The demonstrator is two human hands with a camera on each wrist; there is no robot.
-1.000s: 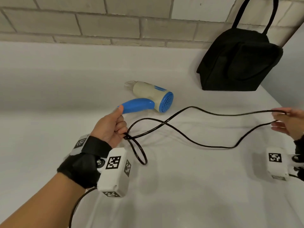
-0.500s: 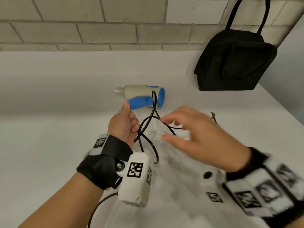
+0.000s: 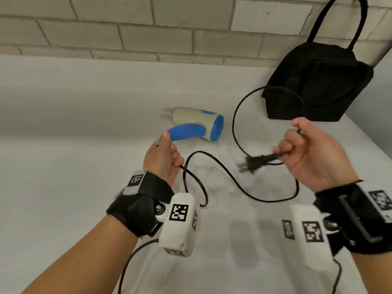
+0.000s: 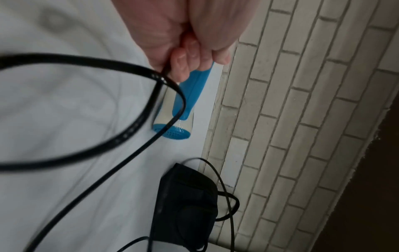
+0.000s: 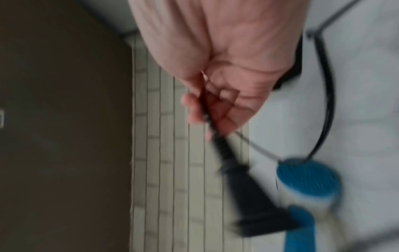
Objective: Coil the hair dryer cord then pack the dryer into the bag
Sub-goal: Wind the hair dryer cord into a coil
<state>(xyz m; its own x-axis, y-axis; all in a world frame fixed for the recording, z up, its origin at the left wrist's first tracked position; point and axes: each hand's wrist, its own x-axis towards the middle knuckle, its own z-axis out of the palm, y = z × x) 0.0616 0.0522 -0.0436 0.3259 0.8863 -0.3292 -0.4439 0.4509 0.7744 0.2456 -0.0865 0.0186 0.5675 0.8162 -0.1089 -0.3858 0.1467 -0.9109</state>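
A cream and blue hair dryer (image 3: pixel 197 124) (image 4: pixel 179 109) (image 5: pixel 308 184) lies on its side on the white surface, handle toward my left hand. My left hand (image 3: pixel 164 158) (image 4: pixel 190 47) grips gathered loops of the black cord (image 3: pixel 222 175) (image 4: pixel 138 112) just in front of the handle's end. My right hand (image 3: pixel 305 149) (image 5: pixel 218 95) holds the cord near its plug (image 3: pixel 254 163) (image 5: pixel 254 209), which sticks out to the left, blurred. A wide arc of cord rises in front of the black bag (image 3: pixel 318 81) (image 4: pixel 185 204) at the back right.
A pale brick wall (image 3: pixel 148 28) runs along the back of the white cloth-covered surface (image 3: pixel 63 145). The bag's handles (image 3: pixel 339 20) stand up against the wall. A grey wall (image 3: pixel 384 81) bounds the right side. Camera units hang under both wrists.
My right hand has drawn back to the right from beside the left hand and now holds the cord's plug end. The left hand keeps its grip by the dryer handle.
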